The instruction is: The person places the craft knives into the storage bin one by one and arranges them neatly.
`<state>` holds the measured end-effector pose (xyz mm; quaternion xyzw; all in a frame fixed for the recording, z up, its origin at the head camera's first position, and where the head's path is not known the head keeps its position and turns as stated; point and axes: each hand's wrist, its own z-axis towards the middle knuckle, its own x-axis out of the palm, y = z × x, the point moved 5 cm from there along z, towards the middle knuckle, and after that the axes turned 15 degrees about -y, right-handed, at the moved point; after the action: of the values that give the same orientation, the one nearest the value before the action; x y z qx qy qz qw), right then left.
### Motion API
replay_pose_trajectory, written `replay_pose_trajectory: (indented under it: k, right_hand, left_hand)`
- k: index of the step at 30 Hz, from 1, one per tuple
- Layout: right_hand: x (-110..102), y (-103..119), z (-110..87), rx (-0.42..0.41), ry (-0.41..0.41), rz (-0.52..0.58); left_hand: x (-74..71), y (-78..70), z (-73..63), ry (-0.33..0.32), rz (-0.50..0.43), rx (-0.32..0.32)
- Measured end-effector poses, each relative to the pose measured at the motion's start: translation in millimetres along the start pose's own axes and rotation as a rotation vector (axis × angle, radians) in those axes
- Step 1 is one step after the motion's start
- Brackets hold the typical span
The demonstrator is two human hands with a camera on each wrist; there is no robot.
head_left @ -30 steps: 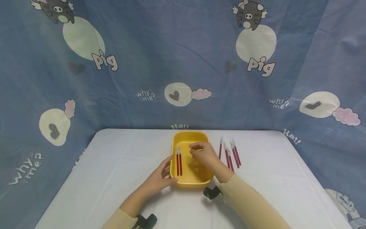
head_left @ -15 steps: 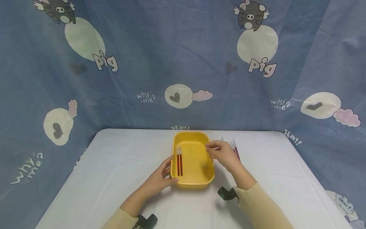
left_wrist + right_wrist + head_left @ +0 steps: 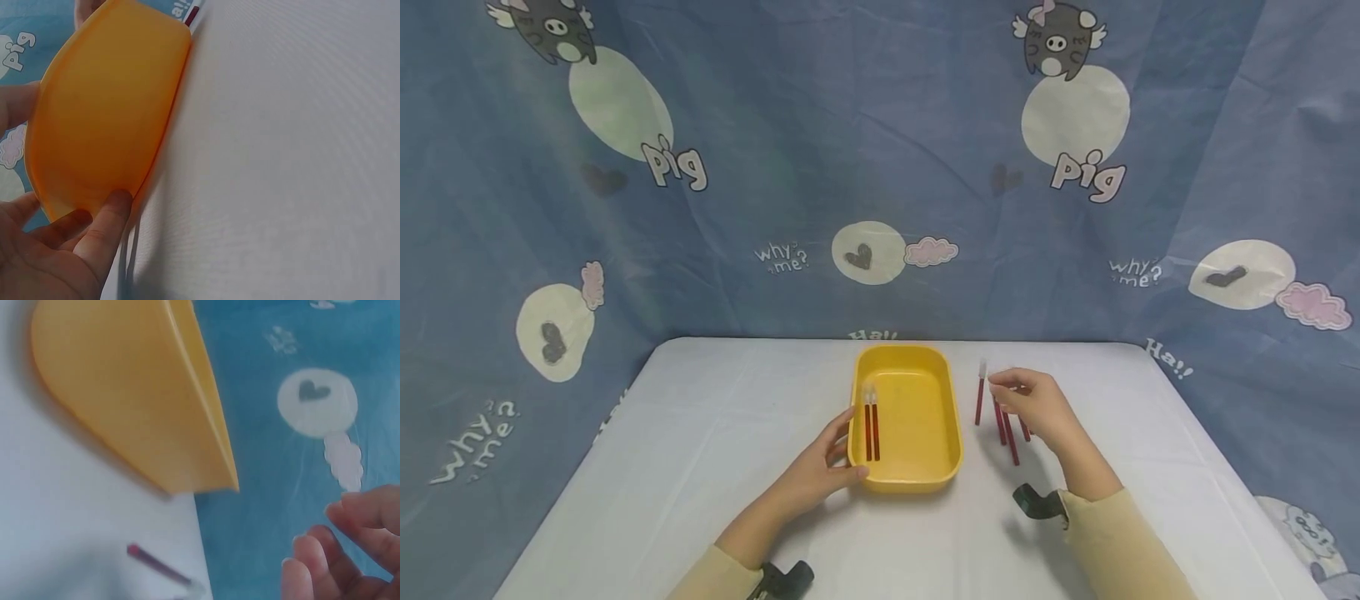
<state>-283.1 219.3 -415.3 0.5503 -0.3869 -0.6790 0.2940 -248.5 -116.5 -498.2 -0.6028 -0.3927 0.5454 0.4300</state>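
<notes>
A yellow tray point(image 3: 917, 433) stands in the middle of the white table, with two small forks point(image 3: 871, 429) side by side along its left inside. Their handles are dark red and their heads pale. My left hand point(image 3: 823, 462) grips the tray's near left side; in the left wrist view its fingers point(image 3: 103, 234) lie against the outer wall. My right hand point(image 3: 1037, 408) hovers over several like forks point(image 3: 1010, 442) right of the tray and hides most of their heads. In the right wrist view a gap shows between its bent fingers point(image 3: 309, 553), and I see nothing held there.
One fork point(image 3: 980, 400) lies nearer the tray than the others. A blue cloth point(image 3: 737, 183) with pig prints hangs behind the white table point(image 3: 715, 433). A dark wrist camera point(image 3: 1037, 502) sticks out at each sleeve.
My right hand has moved right, from over the tray to above the loose forks. The left hand and tray keep their place, and the same two forks lie in the tray.
</notes>
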Motion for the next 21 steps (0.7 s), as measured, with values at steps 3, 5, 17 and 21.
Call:
replay_pose_trajectory:
  k: [3, 5, 17, 21]
  right_hand:
    - [-9.3, -9.8, 3.0, 0.005, -0.011, -0.012]
    - [-15.2, -16.5, 5.0, -0.001, -0.019, -0.036]
    - [-26.4, -62.0, 22.6, 0.041, -0.003, -0.03]
    - [-24.3, -74.6, 30.0, 0.068, 0.011, -0.077]
  left_hand:
    - [1.5, -0.7, -2.6, -0.001, 0.011, 0.002]
    - [2.3, -1.4, -4.2, -0.007, 0.015, 0.001]
    - [5.6, -4.3, -14.6, -0.026, 0.013, -0.011]
    - [6.5, -3.9, -18.1, -0.04, 0.036, -0.025]
